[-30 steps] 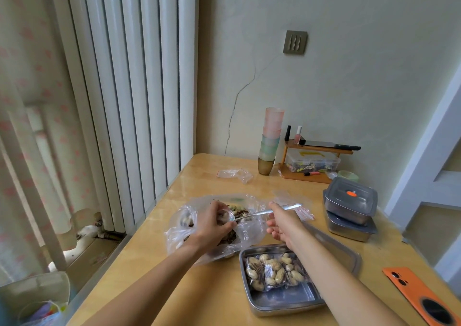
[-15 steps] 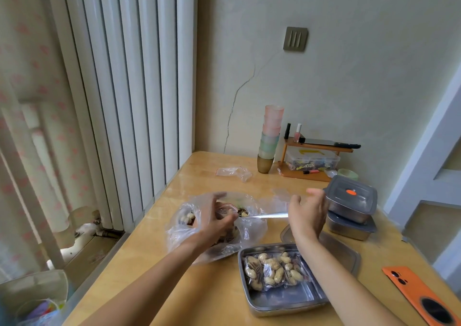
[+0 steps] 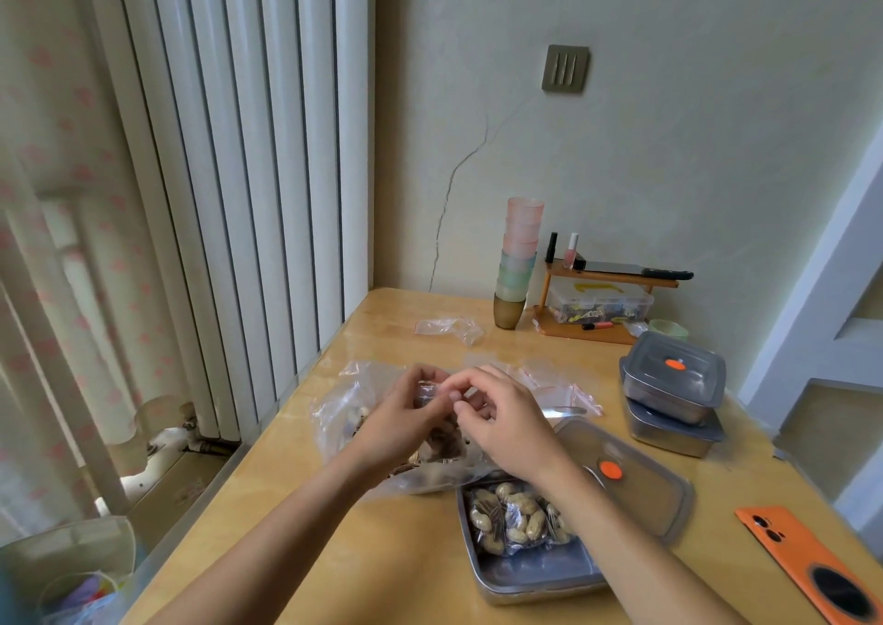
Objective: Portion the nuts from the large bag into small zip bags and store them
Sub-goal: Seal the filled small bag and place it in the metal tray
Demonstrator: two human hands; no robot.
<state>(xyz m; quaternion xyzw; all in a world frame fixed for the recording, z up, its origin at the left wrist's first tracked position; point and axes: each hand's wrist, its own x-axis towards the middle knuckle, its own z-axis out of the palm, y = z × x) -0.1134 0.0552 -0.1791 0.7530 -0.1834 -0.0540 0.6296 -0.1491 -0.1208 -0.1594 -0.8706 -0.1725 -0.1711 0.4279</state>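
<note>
The large bag (image 3: 334,414) lies crumpled on the wooden table (image 3: 382,553), toward the table's left edge, and I can see a few pale nuts through its clear film. Just to the right of it, at the near side, sits the steel tray (image 3: 525,586). Its grey lid (image 3: 640,481) has an orange spot and lies tilted against the tray's far right rim. Farther right, two lidded containers (image 3: 673,376) are stacked one on the other. An orange phone (image 3: 812,562) lies face down at the near right corner. From my remote view, the left hand (image 3: 406,421) and the right hand (image 3: 506,419) meet above the large bag. Both have their fingers curled and pinch the top of one small zip bag (image 3: 446,440), which hangs between them with dark contents in its lower part. I cannot tell whether its seal is closed. A filled zip bag (image 3: 516,522) of peanuts lies flat inside the tray. Empty zip bags (image 3: 564,385) with red lines lie beyond the right hand. A metal spoon (image 3: 564,412) rests on the table just beside them.
</note>
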